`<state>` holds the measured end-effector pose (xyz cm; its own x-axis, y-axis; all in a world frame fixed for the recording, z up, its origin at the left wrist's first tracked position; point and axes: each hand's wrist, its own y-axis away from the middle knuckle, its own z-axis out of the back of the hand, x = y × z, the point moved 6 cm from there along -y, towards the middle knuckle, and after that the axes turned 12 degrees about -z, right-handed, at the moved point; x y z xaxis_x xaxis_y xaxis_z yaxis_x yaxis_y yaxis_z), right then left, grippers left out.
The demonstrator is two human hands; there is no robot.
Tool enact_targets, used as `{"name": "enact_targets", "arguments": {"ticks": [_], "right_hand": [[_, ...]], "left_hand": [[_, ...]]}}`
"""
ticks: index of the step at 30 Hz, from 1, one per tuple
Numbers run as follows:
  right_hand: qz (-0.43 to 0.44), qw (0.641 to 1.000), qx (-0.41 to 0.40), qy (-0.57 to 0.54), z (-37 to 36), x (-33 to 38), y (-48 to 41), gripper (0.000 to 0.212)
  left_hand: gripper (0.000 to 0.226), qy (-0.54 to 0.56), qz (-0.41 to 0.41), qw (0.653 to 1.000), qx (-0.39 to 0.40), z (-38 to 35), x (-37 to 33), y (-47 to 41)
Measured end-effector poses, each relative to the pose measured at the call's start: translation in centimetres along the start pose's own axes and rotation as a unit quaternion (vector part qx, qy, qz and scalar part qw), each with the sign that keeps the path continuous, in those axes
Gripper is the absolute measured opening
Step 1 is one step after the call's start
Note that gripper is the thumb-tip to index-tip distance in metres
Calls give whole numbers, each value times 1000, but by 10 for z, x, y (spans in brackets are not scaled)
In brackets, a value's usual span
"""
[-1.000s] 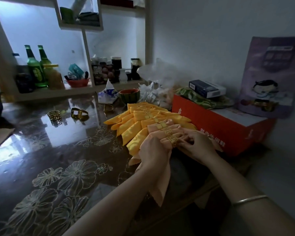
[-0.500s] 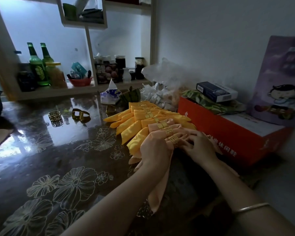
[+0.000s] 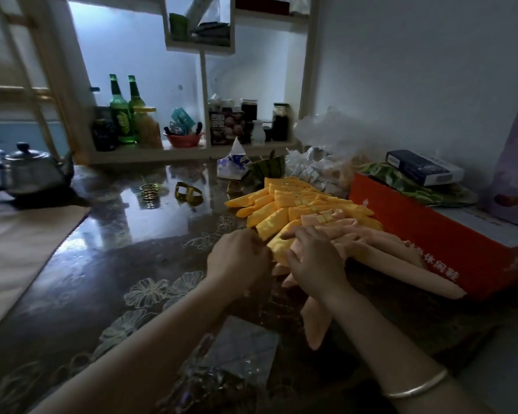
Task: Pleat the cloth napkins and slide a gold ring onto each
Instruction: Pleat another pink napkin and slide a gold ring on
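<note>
A row of pleated yellow napkins (image 3: 275, 216) with gold rings lies fanned on the glossy dark table (image 3: 108, 264). Pleated peach napkins (image 3: 326, 218) sit at its near end, the farthest one with a ring (image 3: 324, 218) showing. My right hand (image 3: 314, 259) presses flat, fingers spread, on the nearest peach napkins; one tail (image 3: 316, 324) hangs toward me. My left hand (image 3: 240, 259) has its fingers curled at the end of a yellow napkin; whether it pinches the cloth is hidden. Loose gold rings (image 3: 149, 191) (image 3: 189, 193) lie farther left.
An orange-red box (image 3: 431, 243) borders the napkins on the right. A steel kettle (image 3: 33, 171) and a beige cloth (image 3: 18, 243) are at the left. A tissue pack (image 3: 234, 164), a melon-patterned bowl (image 3: 268, 168) and plastic bags (image 3: 326, 135) stand behind. Green bottles (image 3: 120, 115) line the shelf.
My left hand left the peach napkin and moved to the yellow napkin's end. My right hand shifted left and flattened over the peach napkins. The camera view swung left.
</note>
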<state>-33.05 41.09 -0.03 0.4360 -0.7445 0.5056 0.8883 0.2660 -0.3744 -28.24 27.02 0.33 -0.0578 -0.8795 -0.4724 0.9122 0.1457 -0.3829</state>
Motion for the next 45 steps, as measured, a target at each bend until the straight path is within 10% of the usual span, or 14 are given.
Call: {"name": "enact_targets", "arguments": {"ticks": [8,18,31,37,45], "right_hand": [[174,965,186,-59,-113,166,28,24],[389,819,417,-63,-223,339,116,49],[268,875,367,-164,-250,368,97,30],[283,854,409,-154,-247,369,94,51],[331,909,249,-52,-241,353,44,17]], "left_hand": [[10,-52,119,987,-99,135,158,111],[8,-13,143,990,-9,233,265,255],[98,-23,106,991,81,245,268,285],[12,-319,176,924,-116,282,275,303],[12,-305,213,909,-190,272,280,298]]}}
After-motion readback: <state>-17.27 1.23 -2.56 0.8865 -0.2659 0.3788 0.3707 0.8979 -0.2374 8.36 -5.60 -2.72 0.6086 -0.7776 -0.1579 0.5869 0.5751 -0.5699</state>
